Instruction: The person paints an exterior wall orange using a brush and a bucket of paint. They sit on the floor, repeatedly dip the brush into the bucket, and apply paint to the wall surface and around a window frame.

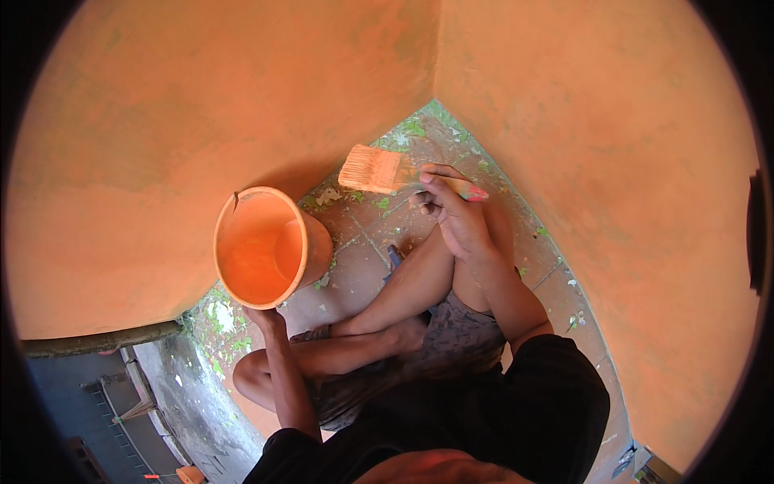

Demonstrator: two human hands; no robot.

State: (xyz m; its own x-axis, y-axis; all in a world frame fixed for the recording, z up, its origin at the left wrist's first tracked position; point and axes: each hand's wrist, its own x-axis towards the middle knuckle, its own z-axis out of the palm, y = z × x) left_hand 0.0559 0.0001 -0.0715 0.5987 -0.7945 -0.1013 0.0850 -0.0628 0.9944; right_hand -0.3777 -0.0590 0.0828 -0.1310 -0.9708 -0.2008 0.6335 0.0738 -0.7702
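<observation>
My right hand (pixel 458 211) is closed around the handle of a wide paintbrush (pixel 372 168). The brush is held level over the floor, its bristles coated in orange paint and pointing left. To the left, an orange-smeared bucket (pixel 319 248) leans with its mouth toward me. Orange paint (pixel 251 260) shows inside it. At the near side of the bucket's rim, my left hand (pixel 262 318) grips it, with most of the fingers hidden by the bucket. The bristles are apart from both the bucket and the walls.
Two orange walls meet in a corner ahead, the left wall (pixel 161 161) close behind the bucket and the right wall (pixel 597 161) beside my right arm. My crossed legs (pixel 403 286) rest on the tiled floor (pixel 355 270), which carries green and white flakes. A ledge edge lies at lower left.
</observation>
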